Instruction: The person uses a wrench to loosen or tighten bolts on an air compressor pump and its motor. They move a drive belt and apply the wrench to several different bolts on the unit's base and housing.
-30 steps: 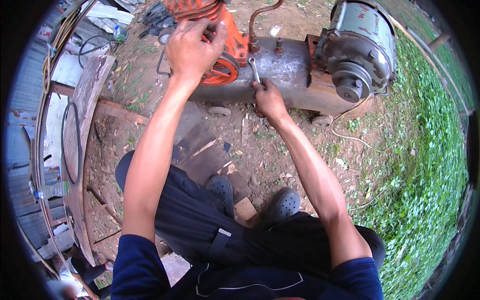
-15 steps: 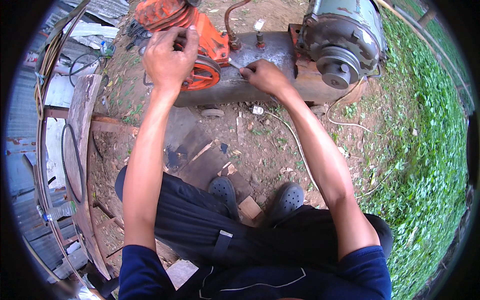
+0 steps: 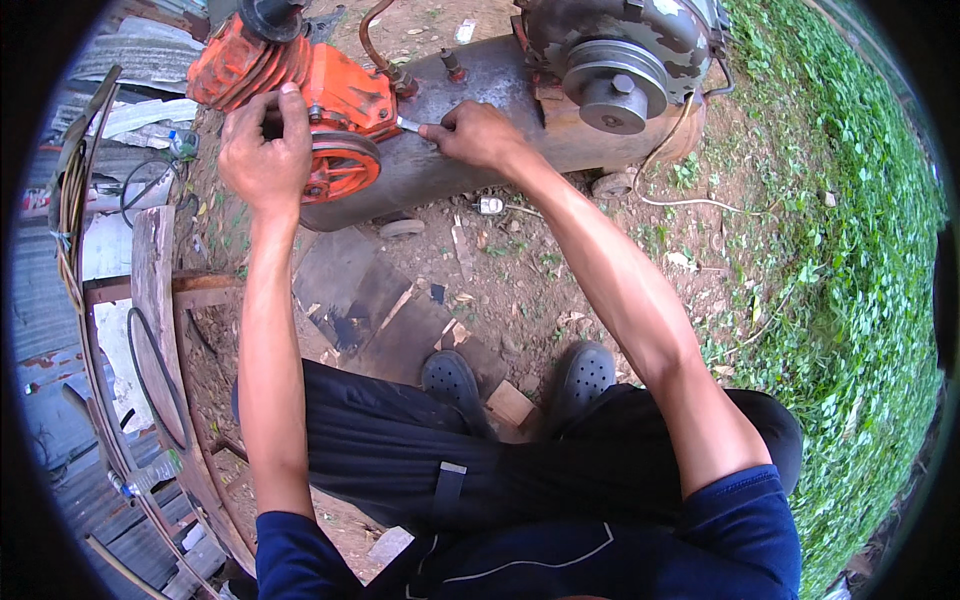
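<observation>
An orange compressor pump [image 3: 345,85] with an orange pulley wheel [image 3: 342,167] is mounted on a long grey metal tank [image 3: 440,165]. My left hand [image 3: 265,155] is at the pump's near left side, beside the pulley, its fingers curled and thumb raised; what they grip, if anything, is hidden. My right hand [image 3: 475,135] is closed on the end of a slim silver metal tool [image 3: 409,124], perhaps a wrench. The tool's far end meets the lower right edge of the orange pump body; its tip is too small to make out.
A grey motor [image 3: 620,50] with a stepped pulley sits at the tank's right end. A plug [image 3: 490,205] with a pale cord lies on the dirt. Flat dark boards [image 3: 400,335] lie before my shoes. Left are a wooden plank [image 3: 155,300] and corrugated sheets; grass grows at right.
The view has shifted, so the compressor and both hands sit further left in the picture. Both hands keep their places at the pump, and the right still holds the metal tool.
</observation>
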{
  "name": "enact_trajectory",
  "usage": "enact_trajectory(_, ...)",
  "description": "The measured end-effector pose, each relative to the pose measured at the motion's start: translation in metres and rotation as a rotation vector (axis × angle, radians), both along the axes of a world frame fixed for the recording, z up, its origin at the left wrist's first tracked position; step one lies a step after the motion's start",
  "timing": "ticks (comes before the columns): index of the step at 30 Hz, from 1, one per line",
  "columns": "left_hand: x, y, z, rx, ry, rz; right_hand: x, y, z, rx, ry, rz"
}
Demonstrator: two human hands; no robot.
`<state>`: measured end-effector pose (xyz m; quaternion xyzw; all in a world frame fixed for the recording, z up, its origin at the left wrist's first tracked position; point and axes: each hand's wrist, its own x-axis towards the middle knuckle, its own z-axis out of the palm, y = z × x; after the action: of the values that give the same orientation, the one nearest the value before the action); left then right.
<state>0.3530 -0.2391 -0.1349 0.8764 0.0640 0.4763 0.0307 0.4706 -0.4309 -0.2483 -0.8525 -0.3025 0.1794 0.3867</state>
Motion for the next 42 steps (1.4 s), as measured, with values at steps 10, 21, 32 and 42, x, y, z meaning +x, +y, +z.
enact_trajectory(10,-0.003,0.001,0.003,-0.012,0.012,-0.015,-0.064,0.012,-0.014,0.153,0.3,-0.312)
enact_trajectory(21,0.0,-0.005,0.003,0.008,-0.044,-0.037,-0.068,0.062,-0.028,0.872,0.534,-0.579)
enact_trajectory(32,0.0,-0.002,0.0,-0.031,-0.098,-0.074,-0.05,0.057,0.007,0.834,0.878,-0.538)
enact_trajectory(42,-0.001,-0.003,0.001,-0.036,-0.114,-0.083,-0.058,0.061,0.001,0.852,0.827,-0.511)
